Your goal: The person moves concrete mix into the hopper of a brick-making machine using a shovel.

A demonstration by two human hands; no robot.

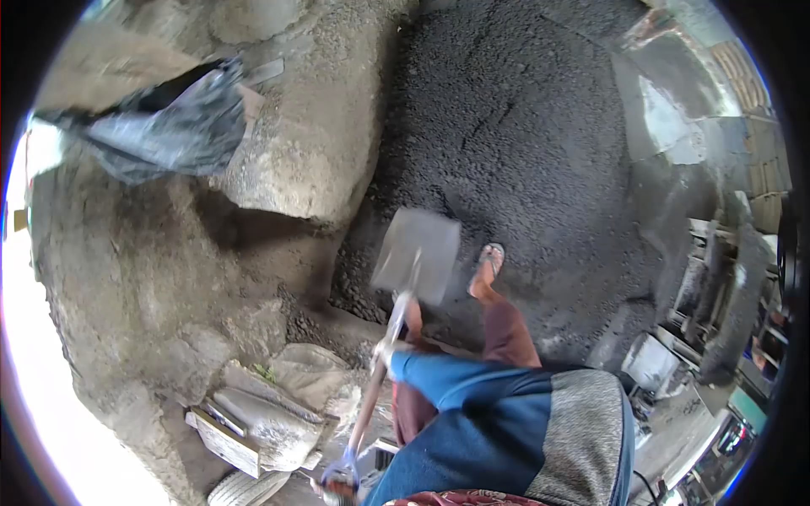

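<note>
A shovel slants up from the lower left, its flat grey blade (417, 255) over the edge of the dark gravelly heap. The blade is slightly blurred and no load shows on it. My right hand (384, 354), coming out of a blue sleeve, is closed round the middle of the shaft. At the bottom edge, my left hand (337, 487) is wrapped round the blue grip (344, 466) at the shovel's end, partly cut off by the frame. Just right of the blade stands my sandalled foot (490, 260); the other foot is mostly hidden behind the shaft.
Dark loose gravel (523, 126) spreads ahead between a rough earthen block (312, 143) and a wall on the right. Black plastic sheeting (186, 126) drapes the block. Sacks (270, 417) and a tyre (249, 489) lie lower left; machine parts (717, 287) stand right.
</note>
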